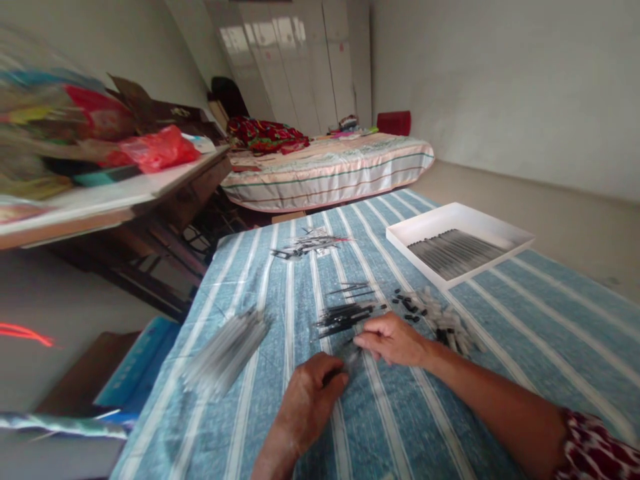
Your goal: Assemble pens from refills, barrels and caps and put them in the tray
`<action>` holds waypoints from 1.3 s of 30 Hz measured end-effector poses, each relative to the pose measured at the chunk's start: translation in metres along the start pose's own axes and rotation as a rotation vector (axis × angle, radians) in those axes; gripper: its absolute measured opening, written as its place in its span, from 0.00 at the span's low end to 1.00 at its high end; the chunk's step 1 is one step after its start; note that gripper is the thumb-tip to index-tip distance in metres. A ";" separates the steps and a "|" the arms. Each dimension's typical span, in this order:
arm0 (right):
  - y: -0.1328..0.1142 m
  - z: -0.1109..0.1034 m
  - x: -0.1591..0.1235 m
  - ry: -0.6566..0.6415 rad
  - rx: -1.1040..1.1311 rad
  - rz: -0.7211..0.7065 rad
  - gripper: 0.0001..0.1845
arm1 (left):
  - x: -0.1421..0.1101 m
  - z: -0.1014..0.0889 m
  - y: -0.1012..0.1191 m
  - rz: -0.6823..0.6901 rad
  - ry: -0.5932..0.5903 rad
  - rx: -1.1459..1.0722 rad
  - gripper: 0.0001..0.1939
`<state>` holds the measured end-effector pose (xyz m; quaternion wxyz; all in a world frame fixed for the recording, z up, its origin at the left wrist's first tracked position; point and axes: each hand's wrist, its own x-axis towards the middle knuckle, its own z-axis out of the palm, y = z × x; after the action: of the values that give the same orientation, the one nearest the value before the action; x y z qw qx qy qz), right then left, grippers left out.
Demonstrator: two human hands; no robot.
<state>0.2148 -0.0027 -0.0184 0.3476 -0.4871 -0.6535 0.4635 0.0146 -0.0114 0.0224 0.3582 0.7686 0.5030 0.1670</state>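
My left hand [314,393] is closed low over the striped cloth, its fingers curled around one end of a thin, see-through pen [353,357] blurred by motion. Fingertips of my right hand [393,339] pinch the pen's dark end. Just beyond the hands lies a pile of black pen refills [345,315]. Small black caps [411,305] and clear caps [453,323] are heaped to the right, partly behind my right forearm. A bundle of clear pen barrels [227,353] lies to the left.
A white box [463,213] at the back right holds a row of pens [453,252]. More thin dark parts [310,243] lie at the table's far end. Left stands a side table [145,190] with a red bag [165,150]; a bed [330,170] is behind.
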 end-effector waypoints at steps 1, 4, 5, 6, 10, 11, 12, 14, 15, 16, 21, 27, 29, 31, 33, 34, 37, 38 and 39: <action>0.002 -0.005 0.001 0.052 -0.005 -0.007 0.20 | 0.000 0.000 -0.001 -0.007 0.033 -0.002 0.08; 0.008 -0.029 0.002 0.269 -0.075 -0.037 0.14 | 0.001 -0.003 -0.004 -0.048 0.137 -0.028 0.08; 0.011 -0.038 0.003 0.341 -0.112 -0.045 0.13 | 0.001 -0.005 -0.006 -0.073 0.167 -0.040 0.09; 0.013 -0.047 0.003 0.400 -0.139 -0.044 0.12 | 0.002 -0.006 -0.008 -0.103 0.192 -0.053 0.10; 0.014 -0.077 0.006 0.375 -0.271 -0.005 0.11 | 0.004 -0.011 -0.016 -0.198 0.264 -0.136 0.13; 0.014 -0.081 0.007 0.311 -0.315 0.002 0.11 | 0.005 -0.012 -0.017 -0.207 0.280 -0.170 0.13; 0.013 -0.083 0.009 0.237 -0.354 0.006 0.10 | 0.005 -0.012 -0.018 -0.213 0.295 -0.206 0.13; 0.011 -0.085 0.011 0.106 -0.407 0.008 0.10 | 0.004 -0.012 -0.018 -0.224 0.313 -0.280 0.13; 0.012 -0.085 0.013 0.064 -0.419 0.009 0.10 | 0.004 -0.011 -0.017 -0.234 0.315 -0.314 0.13; 0.013 -0.084 0.013 0.043 -0.424 0.009 0.10 | 0.004 -0.011 -0.017 -0.245 0.312 -0.349 0.13; 0.024 -0.079 0.012 0.020 -0.444 -0.001 0.12 | 0.005 -0.008 -0.015 -0.307 0.317 -0.529 0.14; 0.035 -0.083 0.009 0.041 -0.526 -0.006 0.11 | 0.007 -0.006 -0.015 -0.350 0.336 -0.679 0.12; 0.038 -0.083 0.009 0.047 -0.531 0.003 0.11 | 0.007 -0.005 -0.016 -0.352 0.338 -0.717 0.12; 0.040 -0.084 0.009 0.054 -0.527 0.015 0.12 | 0.008 -0.004 -0.016 -0.359 0.337 -0.744 0.13; 0.041 -0.086 0.009 0.051 -0.497 0.023 0.11 | 0.008 -0.004 -0.016 -0.367 0.331 -0.765 0.13; 0.042 -0.087 0.009 0.043 -0.473 0.026 0.11 | 0.008 -0.004 -0.016 -0.368 0.329 -0.772 0.13; 0.042 -0.093 0.007 -0.016 -0.390 0.054 0.10 | 0.007 -0.004 -0.014 -0.362 0.335 -0.786 0.13; 0.042 -0.095 0.006 -0.047 -0.365 0.068 0.10 | 0.007 -0.004 -0.014 -0.357 0.337 -0.784 0.13; 0.042 -0.097 0.005 -0.076 -0.343 0.084 0.10 | 0.007 -0.004 -0.014 -0.351 0.336 -0.781 0.13</action>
<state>0.3140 0.0319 -0.0258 0.2148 -0.5484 -0.7147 0.3774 0.0059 -0.0004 0.0149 0.5572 0.4414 0.5763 0.4031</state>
